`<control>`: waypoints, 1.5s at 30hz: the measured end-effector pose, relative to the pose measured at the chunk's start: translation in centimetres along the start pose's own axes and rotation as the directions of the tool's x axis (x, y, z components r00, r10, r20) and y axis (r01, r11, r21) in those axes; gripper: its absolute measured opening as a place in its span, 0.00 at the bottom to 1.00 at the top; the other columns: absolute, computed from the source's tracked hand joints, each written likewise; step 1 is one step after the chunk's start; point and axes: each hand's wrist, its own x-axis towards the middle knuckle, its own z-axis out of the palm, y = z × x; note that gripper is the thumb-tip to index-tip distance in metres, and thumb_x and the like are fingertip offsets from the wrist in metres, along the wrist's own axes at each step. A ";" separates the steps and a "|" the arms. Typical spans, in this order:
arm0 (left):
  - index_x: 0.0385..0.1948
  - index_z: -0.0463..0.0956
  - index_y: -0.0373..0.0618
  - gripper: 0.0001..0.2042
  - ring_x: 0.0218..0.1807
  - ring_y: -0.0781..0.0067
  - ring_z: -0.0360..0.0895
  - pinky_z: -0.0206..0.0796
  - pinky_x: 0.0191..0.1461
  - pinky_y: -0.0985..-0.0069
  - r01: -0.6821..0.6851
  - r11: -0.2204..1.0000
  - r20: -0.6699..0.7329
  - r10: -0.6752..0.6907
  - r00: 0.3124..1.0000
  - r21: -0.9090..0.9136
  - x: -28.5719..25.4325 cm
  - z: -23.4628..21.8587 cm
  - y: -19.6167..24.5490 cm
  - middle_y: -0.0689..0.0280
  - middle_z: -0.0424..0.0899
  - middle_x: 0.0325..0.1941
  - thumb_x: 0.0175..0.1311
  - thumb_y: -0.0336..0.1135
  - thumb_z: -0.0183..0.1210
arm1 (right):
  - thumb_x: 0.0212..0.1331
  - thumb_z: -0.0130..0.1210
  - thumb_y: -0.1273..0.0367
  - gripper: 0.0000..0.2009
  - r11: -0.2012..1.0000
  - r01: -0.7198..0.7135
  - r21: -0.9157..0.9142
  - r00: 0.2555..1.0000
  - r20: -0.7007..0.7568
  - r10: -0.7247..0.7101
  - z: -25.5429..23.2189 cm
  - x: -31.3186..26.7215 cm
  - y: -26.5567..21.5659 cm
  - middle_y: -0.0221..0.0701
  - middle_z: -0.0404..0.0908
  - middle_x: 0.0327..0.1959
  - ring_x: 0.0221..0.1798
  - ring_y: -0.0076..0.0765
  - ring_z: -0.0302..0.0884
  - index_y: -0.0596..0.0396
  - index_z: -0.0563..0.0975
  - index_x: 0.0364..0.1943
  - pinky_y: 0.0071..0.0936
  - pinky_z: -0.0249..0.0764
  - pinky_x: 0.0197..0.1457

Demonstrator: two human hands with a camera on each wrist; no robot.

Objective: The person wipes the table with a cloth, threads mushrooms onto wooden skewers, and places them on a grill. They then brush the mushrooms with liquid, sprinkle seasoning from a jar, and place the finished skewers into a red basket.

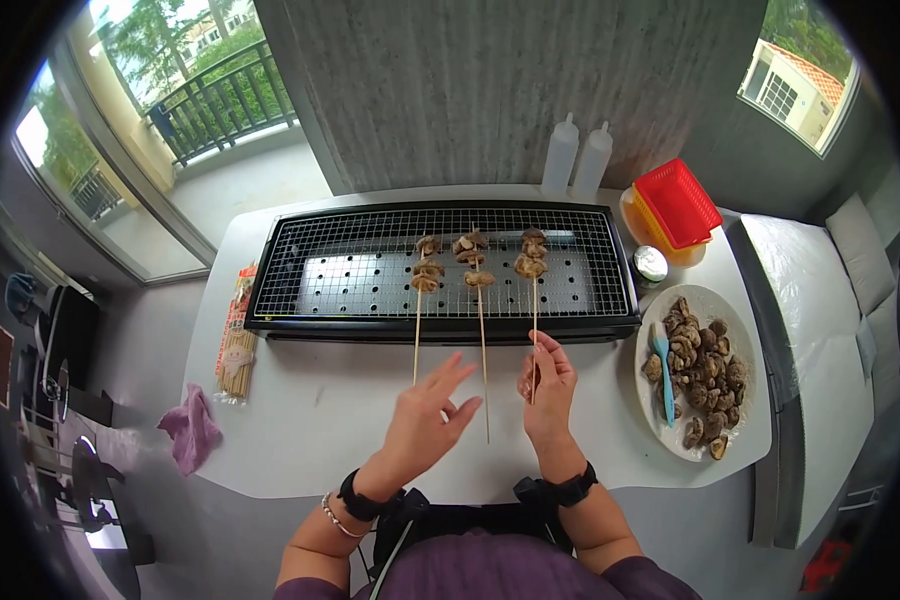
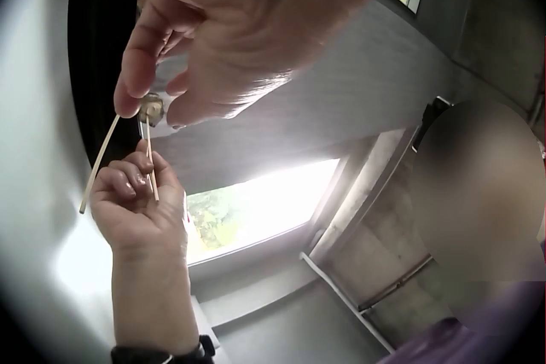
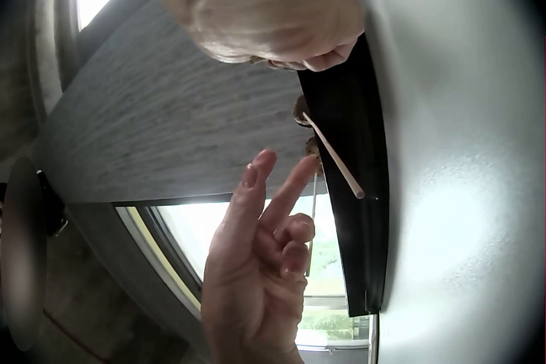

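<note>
Three mushroom skewers lie across the wire grill point(image 1: 350, 270), their sticks pointing toward the person. My right hand point(image 1: 550, 390) pinches the stick of the right-hand skewer point(image 1: 532, 255) near its lower end. Between the left skewer point(image 1: 427, 270) and the middle skewer point(image 1: 478, 277), my left hand point(image 1: 428, 420) hovers over the near table with fingers spread, holding nothing. The left wrist view shows the right hand point(image 2: 141, 210) around a thin stick. In the right wrist view the left hand point(image 3: 260, 270) has its thumb and forefinger extended beside the sticks.
A plate point(image 1: 650, 430) of mushrooms with a blue brush point(image 1: 664, 375) stands at the right. Behind it are a jar point(image 1: 650, 265), a red basket point(image 1: 677, 200) and two bottles point(image 1: 562, 155). Packaged sticks point(image 1: 236, 350) and a purple cloth point(image 1: 190, 430) lie left.
</note>
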 end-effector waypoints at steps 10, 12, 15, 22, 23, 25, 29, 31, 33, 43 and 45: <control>0.53 0.66 0.39 0.23 0.22 0.67 0.77 0.68 0.29 0.73 -0.046 0.995 0.135 0.034 0.990 0.089 0.4 3.3 -0.9 0.53 0.75 0.46 0.55 0.31 0.60 | 0.63 0.46 0.70 0.09 0.999 -0.033 0.040 0.999 0.011 0.033 -0.2 0.0 -0.3 0.22 0.65 0.14 0.11 0.15 0.55 0.58 0.73 0.42 0.15 0.51 0.14; 0.53 0.66 0.39 0.22 0.23 0.67 0.77 0.68 0.30 0.73 -0.001 0.998 0.154 -0.008 0.988 0.058 0.3 3.6 -0.8 0.55 0.74 0.46 0.55 0.29 0.59 | 0.63 0.46 0.69 0.09 0.999 -0.024 0.043 1.000 0.021 0.023 -0.4 0.0 -0.1 0.21 0.65 0.15 0.12 0.13 0.54 0.57 0.74 0.42 0.14 0.51 0.14; 0.53 0.66 0.38 0.22 0.24 0.68 0.76 0.67 0.31 0.73 0.023 0.999 0.141 -0.026 0.990 0.024 0.6 4.3 -1.3 0.57 0.73 0.44 0.54 0.25 0.57 | 0.64 0.47 0.68 0.08 0.999 -0.023 0.048 0.999 0.028 0.022 -0.3 0.0 -0.2 0.20 0.64 0.16 0.13 0.12 0.54 0.56 0.74 0.42 0.13 0.50 0.14; 0.54 0.65 0.38 0.22 0.23 0.71 0.74 0.66 0.28 0.76 -0.039 0.999 0.085 0.041 0.996 -0.019 1.9 4.9 -2.0 0.58 0.74 0.46 0.54 0.21 0.54 | 0.64 0.47 0.68 0.08 0.994 -0.084 0.073 0.996 0.023 0.083 -0.7 0.3 0.0 0.20 0.63 0.14 0.12 0.13 0.53 0.56 0.74 0.41 0.14 0.49 0.14; 0.54 0.65 0.38 0.22 0.23 0.71 0.74 0.66 0.28 0.76 -0.041 0.999 0.086 0.042 0.995 -0.020 1.9 5.0 -2.0 0.58 0.74 0.46 0.54 0.21 0.54 | 0.64 0.47 0.68 0.08 0.994 -0.082 0.073 0.996 0.022 0.081 -0.7 0.3 -0.1 0.20 0.63 0.14 0.12 0.13 0.53 0.56 0.74 0.41 0.14 0.49 0.14; 0.54 0.65 0.37 0.22 0.23 0.71 0.74 0.67 0.27 0.77 -0.014 0.998 0.075 0.019 0.997 -0.061 1.6 5.0 -1.8 0.57 0.74 0.48 0.54 0.21 0.53 | 0.64 0.47 0.68 0.08 0.996 -0.058 0.071 0.998 0.030 0.056 -0.8 0.2 -0.1 0.20 0.64 0.15 0.12 0.13 0.54 0.56 0.74 0.41 0.14 0.49 0.14; 0.54 0.65 0.37 0.22 0.23 0.71 0.74 0.67 0.27 0.77 0.007 0.998 0.085 -0.002 0.996 -0.062 1.0 4.5 -1.4 0.56 0.74 0.49 0.55 0.21 0.54 | 0.63 0.47 0.68 0.09 0.997 -0.034 0.074 0.997 -0.062 0.038 -0.5 0.2 -0.2 0.20 0.63 0.15 0.12 0.13 0.53 0.56 0.75 0.41 0.14 0.50 0.14; 0.55 0.65 0.37 0.22 0.23 0.70 0.74 0.67 0.28 0.77 0.004 0.999 0.079 -0.001 0.997 -0.044 0.8 4.4 -1.5 0.54 0.74 0.52 0.55 0.21 0.54 | 0.63 0.46 0.69 0.08 0.996 -0.033 0.083 0.997 -0.067 0.038 -0.2 0.1 -0.3 0.20 0.63 0.14 0.11 0.14 0.54 0.57 0.74 0.41 0.14 0.50 0.14; 0.55 0.65 0.37 0.23 0.23 0.69 0.75 0.68 0.27 0.77 -0.003 0.999 0.084 0.007 0.996 -0.048 0.9 4.1 -1.3 0.53 0.73 0.54 0.55 0.22 0.55 | 0.63 0.46 0.69 0.08 0.997 -0.044 0.058 0.998 -0.044 0.046 -0.3 0.1 -0.3 0.20 0.63 0.14 0.11 0.14 0.54 0.58 0.74 0.41 0.14 0.50 0.14; 0.55 0.66 0.38 0.23 0.29 0.63 0.82 0.75 0.28 0.78 0.018 0.999 0.086 -0.022 0.996 0.045 -0.6 2.0 0.3 0.49 0.71 0.57 0.55 0.26 0.59 | 0.60 0.50 0.72 0.06 0.998 0.057 -0.010 0.991 -0.119 -0.058 -0.2 0.4 0.4 0.19 0.66 0.15 0.12 0.12 0.55 0.55 0.74 0.40 0.14 0.50 0.14; 0.53 0.67 0.37 0.22 0.29 0.65 0.82 0.75 0.27 0.79 -0.020 1.000 0.055 0.019 0.998 0.005 -0.6 1.0 0.9 0.49 0.71 0.57 0.55 0.25 0.59 | 0.60 0.50 0.72 0.06 0.996 0.087 -0.016 0.986 -0.140 -0.089 -0.6 0.7 0.7 0.19 0.66 0.16 0.13 0.12 0.55 0.55 0.74 0.40 0.13 0.50 0.14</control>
